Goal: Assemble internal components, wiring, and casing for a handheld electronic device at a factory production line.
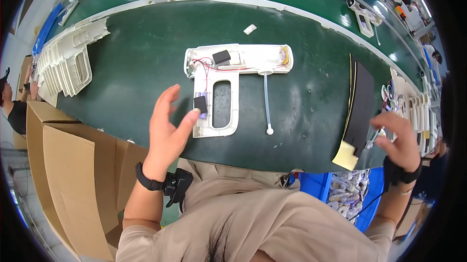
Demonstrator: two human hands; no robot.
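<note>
A white plastic housing half (234, 111), shaped like a gun with a looped handle, lies open side up on the green table. Red wires run inside it, and a black foam pad (221, 57) sits in its barrel. From the barrel hangs a clear tube (267, 101) with a white end. My left hand (168, 128) is open, its thumb tip at a second black foam pad (200, 105) over a purple part in the handle. My right hand (401, 138), fingers apart and nothing visible in them, is beside a stack of black foam strips (361, 101) with yellow backing paper (345, 155).
White housing shells (68, 65) stand in a row at the far left; more shells (423, 116) and small parts lie far right. A small white piece (250, 29) rests behind the housing. Cardboard boxes (73, 165) stand at left, blue bins (314, 184) below the table's front edge.
</note>
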